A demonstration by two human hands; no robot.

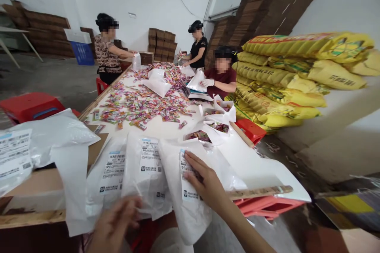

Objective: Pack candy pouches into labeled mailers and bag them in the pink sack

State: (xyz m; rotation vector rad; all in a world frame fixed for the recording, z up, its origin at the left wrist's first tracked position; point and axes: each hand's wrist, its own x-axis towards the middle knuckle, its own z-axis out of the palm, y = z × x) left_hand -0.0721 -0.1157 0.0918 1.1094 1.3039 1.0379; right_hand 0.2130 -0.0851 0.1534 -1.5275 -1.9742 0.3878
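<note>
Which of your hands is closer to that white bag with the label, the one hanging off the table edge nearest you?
Right. The right hand lies flat on the labelled white bag; the left hand hovers off to its left, apart.

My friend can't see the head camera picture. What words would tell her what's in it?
A person's right hand presses flat on a white labelled mailer bag at a long table's near end; the blurred left hand hovers below. Farther along, three people pack colourful small packets beside stacked yellow sacks.

mailer bags [190, 201]: glossy white plastic | labels [150, 156]: matt paper | table edge [32, 218]: rough wood
</note>
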